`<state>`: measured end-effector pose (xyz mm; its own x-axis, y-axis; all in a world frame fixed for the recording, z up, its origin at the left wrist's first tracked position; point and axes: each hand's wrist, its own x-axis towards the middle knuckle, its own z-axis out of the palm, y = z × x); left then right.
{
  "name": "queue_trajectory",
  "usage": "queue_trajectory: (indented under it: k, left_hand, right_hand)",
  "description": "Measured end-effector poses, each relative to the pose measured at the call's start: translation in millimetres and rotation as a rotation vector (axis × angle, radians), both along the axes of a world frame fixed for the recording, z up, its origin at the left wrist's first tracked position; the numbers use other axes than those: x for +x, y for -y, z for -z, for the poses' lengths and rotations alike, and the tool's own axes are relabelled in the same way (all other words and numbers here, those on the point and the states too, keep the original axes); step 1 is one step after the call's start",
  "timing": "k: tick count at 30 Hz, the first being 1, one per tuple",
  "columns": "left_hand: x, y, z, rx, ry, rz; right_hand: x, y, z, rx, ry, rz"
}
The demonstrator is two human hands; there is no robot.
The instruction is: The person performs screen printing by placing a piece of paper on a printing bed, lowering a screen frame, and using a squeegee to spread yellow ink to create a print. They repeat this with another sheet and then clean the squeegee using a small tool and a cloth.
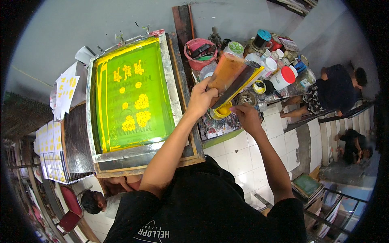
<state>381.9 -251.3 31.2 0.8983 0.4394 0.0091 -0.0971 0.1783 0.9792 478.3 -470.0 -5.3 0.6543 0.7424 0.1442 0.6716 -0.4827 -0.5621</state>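
Observation:
My left hand [201,99] is wrapped around a wide screen-printing squeegee [229,72], tilted above the ink table, with yellow ink along its blade edge. Below the blade sits a small tub of yellow ink [221,115]. Close to the tub's right side, my right hand [247,118] has its fingers pinched together; a small pinkish bit shows at the fingertips, too small to name. To the left lies a silkscreen frame [173,87] with green mesh [160,101], yellow flower shapes and streaks of yellow ink along its edges.
Jars and tubs crowd the ink table, among them a red-lidded white tub [282,79] and a pink bucket [194,50]. Printed sheets [50,139] lie on a rack at left. One person [105,204] is at lower left; others [336,89] sit at right.

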Motion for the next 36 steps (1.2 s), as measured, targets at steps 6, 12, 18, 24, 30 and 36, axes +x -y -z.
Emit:
queue_trajectory:
  k: [6,12,18,24,30,36]
  left_hand:
    - [8,-18,-1,-0.128,0.038,0.085]
    - [18,-24,9,-0.094,-0.012,0.083]
    - [18,-29,14,-0.111,-0.011,0.112]
    - [17,-28,17,-0.127,0.004,0.099]
    - [17,-27,18,-0.093,0.013,0.090]
    - [14,-25,16,-0.070,0.025,0.083]
  right_hand:
    - [7,4,-48,0.328,0.002,0.089]
    - [-1,-4,-121,0.619,0.498,0.087]
    - [10,-22,-151,0.666,0.770,-0.020]
    - [13,-34,-149,0.642,0.754,-0.025]
    - [12,-38,-145,0.614,0.757,0.009]
    - [9,-38,-130,0.597,0.744,-0.004]
